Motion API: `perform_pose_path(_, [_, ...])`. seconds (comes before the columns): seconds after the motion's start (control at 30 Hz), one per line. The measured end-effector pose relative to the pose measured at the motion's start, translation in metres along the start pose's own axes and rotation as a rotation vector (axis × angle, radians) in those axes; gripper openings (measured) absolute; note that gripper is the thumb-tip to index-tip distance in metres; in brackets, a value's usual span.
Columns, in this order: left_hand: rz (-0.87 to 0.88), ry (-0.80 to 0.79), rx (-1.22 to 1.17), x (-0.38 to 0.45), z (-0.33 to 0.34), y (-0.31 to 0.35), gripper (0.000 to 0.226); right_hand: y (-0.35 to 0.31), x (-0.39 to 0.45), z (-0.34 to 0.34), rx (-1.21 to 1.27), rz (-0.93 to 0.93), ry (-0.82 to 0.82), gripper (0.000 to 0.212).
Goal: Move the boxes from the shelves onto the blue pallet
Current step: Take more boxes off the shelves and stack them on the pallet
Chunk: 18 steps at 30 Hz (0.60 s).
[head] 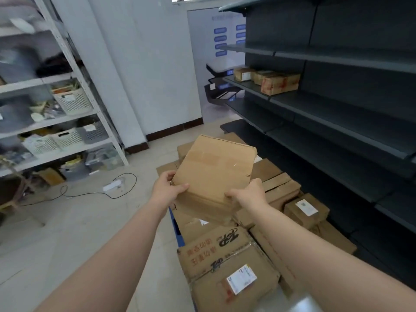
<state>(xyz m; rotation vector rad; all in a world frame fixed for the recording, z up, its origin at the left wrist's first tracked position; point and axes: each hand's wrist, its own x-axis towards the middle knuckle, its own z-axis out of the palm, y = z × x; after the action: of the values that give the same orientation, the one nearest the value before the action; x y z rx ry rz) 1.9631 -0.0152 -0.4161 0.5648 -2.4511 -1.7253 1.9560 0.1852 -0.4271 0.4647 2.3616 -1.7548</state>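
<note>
Head view: a plain cardboard box (213,176) is gripped at its near corners by the left hand (167,188) and the right hand (249,192) — held tilted above boxes stacked on the blue pallet (177,233). More boxes (267,79) are seen on the dark shelves (337,104).

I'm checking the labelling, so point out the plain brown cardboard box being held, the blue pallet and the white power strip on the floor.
Plain brown cardboard box (213,174), head view, top face.
Blue pallet (177,233), head view, left edge.
White power strip (111,185), head view, middle of body.
</note>
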Motion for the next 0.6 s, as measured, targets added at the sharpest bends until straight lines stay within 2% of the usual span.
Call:
perform_pose_path(0.33, [-0.067,-0.129,0.049,0.057,-0.127,-0.097,0.056,0.005,-0.044,0.168,-0.02,0.154,0.061,0.066])
perform_pose_path(0.47, [-0.07,-0.215,0.061,0.098,-0.135,-0.112,0.056,0.004,-0.028,0.198,-0.021,0.202,0.11,0.073])
perform_pose_path(0.6, [-0.015,-0.317,0.088,0.143,-0.112,-0.112,0.061,0.009,0.016,0.206,0.007,0.253,0.165,0.073])
